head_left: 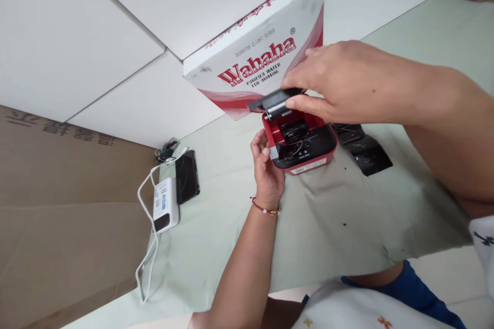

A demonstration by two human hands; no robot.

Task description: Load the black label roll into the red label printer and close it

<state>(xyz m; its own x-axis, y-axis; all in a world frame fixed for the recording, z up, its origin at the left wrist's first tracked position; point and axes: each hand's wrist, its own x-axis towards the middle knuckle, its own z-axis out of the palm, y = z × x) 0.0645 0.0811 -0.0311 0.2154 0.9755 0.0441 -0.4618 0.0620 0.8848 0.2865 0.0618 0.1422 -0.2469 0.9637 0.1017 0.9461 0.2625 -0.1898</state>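
A small red and black printer (317, 146) stands on the cloth with its top open. Dark glossy film (295, 131) lies in its bay, and a pale tab shows at the left corner. My left hand (266, 167) grips the printer's left side, thumb up near that tab. Above the bay, my right hand (328, 82) pinches the dark lid (266, 102), which has a silvery roller on its underside. The lid is tilted up; its hinge side is partly hidden by my fingers. Shiny black film pieces (368, 155) lie right of the printer, under my right forearm.
A white and red Wahaha carton (254, 56) leans against the white wall panels behind the printer. Left on the green cloth (216, 247) are a black phone (187, 177), a white power bank (165, 204) with a cable (143, 190), and keys (165, 153). Brown cardboard (69, 205) borders the left.
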